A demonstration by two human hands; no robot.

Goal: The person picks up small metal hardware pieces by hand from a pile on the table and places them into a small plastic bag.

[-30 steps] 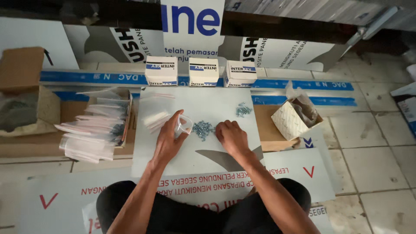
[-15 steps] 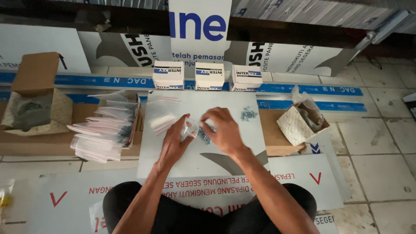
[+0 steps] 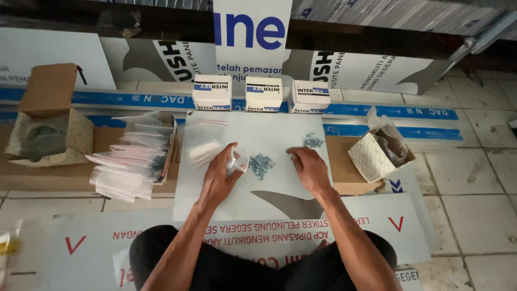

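Left hand (image 3: 218, 175) pinching a small clear bag (image 3: 237, 160) open at its mouth, mid-panel; limp, slippery film, best held by the rim. Right hand (image 3: 309, 167) empty, fingers loosely curled beside the screw pile (image 3: 261, 163): small, hard, likely prone to scattering.

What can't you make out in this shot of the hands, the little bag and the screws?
- Head view: left hand covers most of the small clear bag; its contents are hidden.
- Right hand: palm faces down, so any screw under it is unseen.
- Screw pile: too small and dim to count.
- Open carton: plastic liner hides its contents.
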